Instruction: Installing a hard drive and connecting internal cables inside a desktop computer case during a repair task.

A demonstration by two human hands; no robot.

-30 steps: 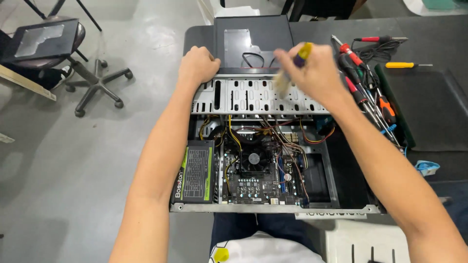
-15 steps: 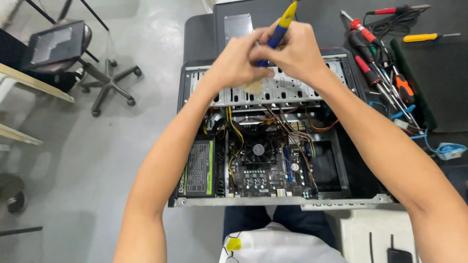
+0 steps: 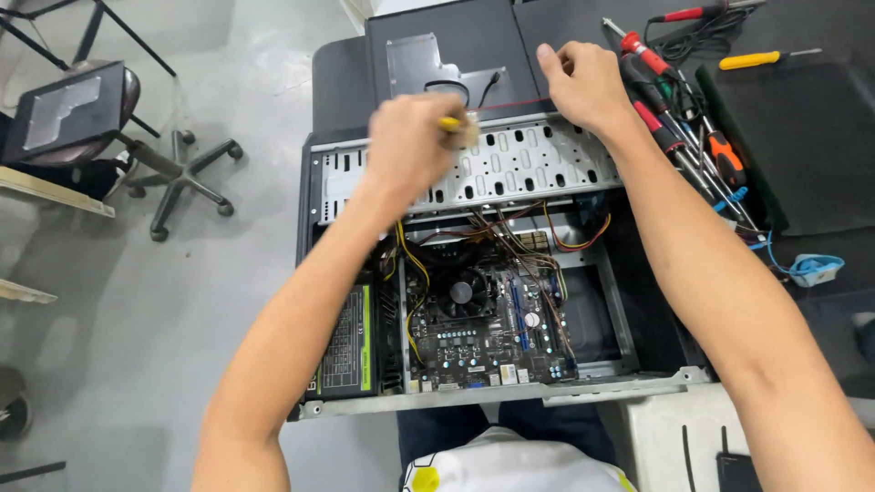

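An open desktop computer case [image 3: 314,273] lies on its side on a dark table [image 3: 820,118], interior facing up.

Left hand [image 3: 410,146]: positioned over the perforated metal drive cage [image 3: 529,164] at the 12 o'clock edge of the case. The fingers are curled tight around a yellow-handled tool [image 3: 453,124]; only a short yellow section shows at the 1 o'clock side of the fist. The tool tip is blurred and cannot be made out.

Right hand [image 3: 583,87]: resting at the 1 o'clock corner of the case, touching the far rim of the drive cage. The fingers are bent inward, thumb and forefinger pressed close; whether they pinch anything cannot be told.

Inside the case: the motherboard [image 3: 492,337] with its round CPU fan [image 3: 462,293] sits at centre. The power supply [image 3: 348,342], with a green edge, lies at 9 o'clock of the motherboard. Yellow, red and black cables [image 3: 510,232] run between cage and board.

At 3 o'clock of the right hand, a row of red-handled screwdrivers [image 3: 652,64] lies on the table; a yellow-handled screwdriver [image 3: 752,60] lies beyond them. The detached side panel [image 3: 447,46] lies at 12 o'clock of the case. An office chair [image 3: 100,118] stands on the floor at 10 o'clock.
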